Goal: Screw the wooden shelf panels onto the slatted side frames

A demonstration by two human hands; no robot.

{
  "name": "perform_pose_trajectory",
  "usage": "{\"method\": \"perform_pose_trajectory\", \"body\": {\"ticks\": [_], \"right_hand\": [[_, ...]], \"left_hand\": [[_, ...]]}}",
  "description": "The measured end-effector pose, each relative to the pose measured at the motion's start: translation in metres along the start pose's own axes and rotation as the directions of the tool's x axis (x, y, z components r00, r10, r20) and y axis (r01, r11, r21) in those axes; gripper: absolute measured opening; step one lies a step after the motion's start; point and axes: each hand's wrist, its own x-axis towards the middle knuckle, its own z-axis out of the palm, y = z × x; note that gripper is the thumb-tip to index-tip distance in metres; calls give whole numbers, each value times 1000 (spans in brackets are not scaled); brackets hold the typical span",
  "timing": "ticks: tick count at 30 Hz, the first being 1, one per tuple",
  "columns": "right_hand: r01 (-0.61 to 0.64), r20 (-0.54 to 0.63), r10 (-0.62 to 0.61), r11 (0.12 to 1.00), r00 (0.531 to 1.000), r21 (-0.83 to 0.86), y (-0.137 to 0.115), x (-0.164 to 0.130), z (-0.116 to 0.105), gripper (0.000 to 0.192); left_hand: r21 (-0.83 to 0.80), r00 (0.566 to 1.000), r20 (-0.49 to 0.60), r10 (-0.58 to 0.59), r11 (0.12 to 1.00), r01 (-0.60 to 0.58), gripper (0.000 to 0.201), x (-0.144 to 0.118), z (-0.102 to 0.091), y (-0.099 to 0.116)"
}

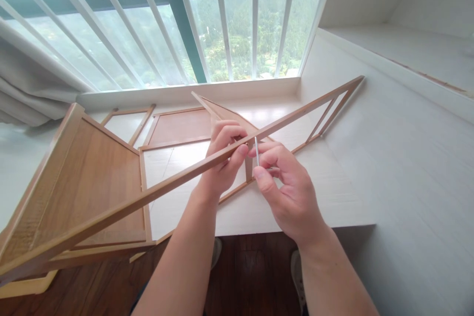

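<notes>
Left hand (224,155) has a closed grip around the long wooden rail (166,187) of the frame (85,182), which leans across the white tabletop (333,192) under the window (222,19). Right hand (287,187) pinches a thin metal pin (256,150) upright, tip at the rail just beside the left fingers

Matt pale wooden frame (166,185), thin shiny metal key (256,150), smooth white laminate platform (388,158).
</notes>
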Motion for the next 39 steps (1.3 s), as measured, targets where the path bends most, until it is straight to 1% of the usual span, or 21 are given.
{"method": "perform_pose_trajectory", "body": {"ticks": [4, 10, 15, 19, 26, 30, 34, 39], "right_hand": [[8, 58, -9, 1000, 998, 4, 0, 0, 0, 13], [42, 75, -41, 999, 996, -7, -3, 1, -1, 13], [13, 113, -13, 1000, 993, 7, -3, 0, -1, 12], [-9, 145, 2, 999, 989, 45, -2, -1, 0, 14], [-13, 119, 1, 995, 993, 100, -1, -3, 3, 18], [-30, 118, 14, 991, 993, 127, -2, -3, 5, 19], [-20, 130, -3, 985, 992, 172, -3, -4, 6, 21], [-17, 131, -12, 977, 991, 212, -3, -5, 4, 26]], "left_hand": [[-63, 1000, 28, 8, 998, -6, 18, 1, -4, 3], [-130, 999, 48, -15, 991, 21, 24, 3, -6, 5], [-131, 997, 64, -37, 990, 45, 31, 1, -6, 7], [-124, 997, 66, -38, 991, 46, 31, 0, -5, 8], [-102, 995, 60, -73, 992, 79, 31, -2, -3, 9], [-101, 997, 34, -66, 992, 69, 30, -2, -2, 9], [-74, 998, 24, -59, 995, 60, 31, -1, -1, 10], [-105, 999, 20, -48, 993, 50, 28, -2, 0, 9]]}}
